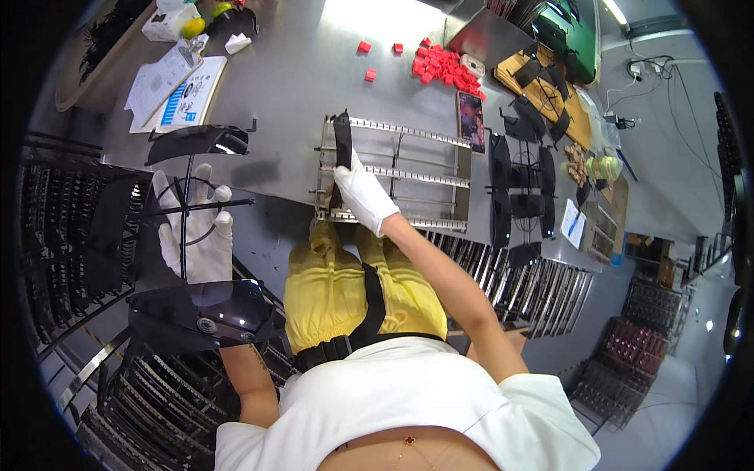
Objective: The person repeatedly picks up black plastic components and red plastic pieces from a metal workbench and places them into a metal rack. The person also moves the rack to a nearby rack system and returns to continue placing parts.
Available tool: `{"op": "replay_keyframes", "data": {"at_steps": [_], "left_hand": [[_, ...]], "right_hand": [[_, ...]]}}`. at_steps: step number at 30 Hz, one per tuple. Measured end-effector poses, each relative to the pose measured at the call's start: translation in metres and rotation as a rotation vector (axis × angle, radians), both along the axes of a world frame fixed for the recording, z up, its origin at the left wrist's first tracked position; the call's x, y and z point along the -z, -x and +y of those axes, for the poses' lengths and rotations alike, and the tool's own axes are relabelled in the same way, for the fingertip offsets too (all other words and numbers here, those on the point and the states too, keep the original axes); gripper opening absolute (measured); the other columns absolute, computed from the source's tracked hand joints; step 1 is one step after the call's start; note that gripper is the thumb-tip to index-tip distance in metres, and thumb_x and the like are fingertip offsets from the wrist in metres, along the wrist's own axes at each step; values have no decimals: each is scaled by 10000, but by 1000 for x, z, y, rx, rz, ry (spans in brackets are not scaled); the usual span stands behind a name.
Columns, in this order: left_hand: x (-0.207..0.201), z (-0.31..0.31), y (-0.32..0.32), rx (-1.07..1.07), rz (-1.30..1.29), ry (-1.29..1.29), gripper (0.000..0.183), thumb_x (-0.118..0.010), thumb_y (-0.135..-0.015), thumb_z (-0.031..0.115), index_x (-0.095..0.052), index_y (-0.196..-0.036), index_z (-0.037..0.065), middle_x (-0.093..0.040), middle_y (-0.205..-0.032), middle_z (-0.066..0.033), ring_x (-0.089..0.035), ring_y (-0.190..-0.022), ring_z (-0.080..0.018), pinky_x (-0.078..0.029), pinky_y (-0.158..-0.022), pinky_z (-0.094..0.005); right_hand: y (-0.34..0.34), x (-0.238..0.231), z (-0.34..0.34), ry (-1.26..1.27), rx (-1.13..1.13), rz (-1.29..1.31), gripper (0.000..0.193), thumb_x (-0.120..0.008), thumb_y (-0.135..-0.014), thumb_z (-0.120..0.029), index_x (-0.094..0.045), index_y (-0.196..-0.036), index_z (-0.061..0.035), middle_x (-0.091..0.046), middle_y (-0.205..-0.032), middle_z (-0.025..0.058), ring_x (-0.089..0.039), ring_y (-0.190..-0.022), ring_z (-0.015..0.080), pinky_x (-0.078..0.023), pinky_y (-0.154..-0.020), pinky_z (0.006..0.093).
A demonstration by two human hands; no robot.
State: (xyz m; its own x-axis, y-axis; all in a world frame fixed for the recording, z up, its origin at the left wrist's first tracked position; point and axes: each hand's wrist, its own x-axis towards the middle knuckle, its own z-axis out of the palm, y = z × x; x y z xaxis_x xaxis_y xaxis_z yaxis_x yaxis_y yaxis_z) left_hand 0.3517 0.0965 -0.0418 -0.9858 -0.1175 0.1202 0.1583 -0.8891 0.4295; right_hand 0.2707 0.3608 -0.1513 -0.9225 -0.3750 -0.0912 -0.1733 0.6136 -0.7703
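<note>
My left hand, in a white glove, holds a black wire frame up at the left, its curled fingers around the ring and rods. Dark, glossy curved lenses sit on its ends: one lens at the far end, another lens at the near end. My right hand, also gloved in white, grips a dark curved strip that looks like a lens. That strip stands upright across the left end of a slotted metal rack on the table. My right fingertips are partly hidden.
Red plastic pieces lie on the metal table beyond the rack, near a phone. Another lens-bearing wire frame is at the right. Papers lie at the far left. Loaded racks stand beside me at left.
</note>
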Motion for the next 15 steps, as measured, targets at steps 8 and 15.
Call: {"op": "replay_keyframes", "data": {"at_steps": [8, 15], "left_hand": [[-12, 1, 5, 103, -52, -152, 668, -643, -939, 307, -334, -1513, 163, -296, -1473, -279, -480, -1157, -359, -568, -881, -351], [-41, -3, 24, 259, -128, -42, 660, -547, -965, 363, -302, -1523, 110, -318, -1446, -311, -539, -1036, -366, -568, -835, -360]], "right_hand": [[6, -47, -28, -570, -251, 197, 133, -543, -812, -21, -570, -922, 47, -362, -1283, 545, -701, -690, 412, -593, -599, 400], [25, -133, -28, -317, 187, 26, 718, -711, -796, -353, -458, -1375, -13, -495, -1315, 359, -681, -873, 434, -561, -786, 448]]}}
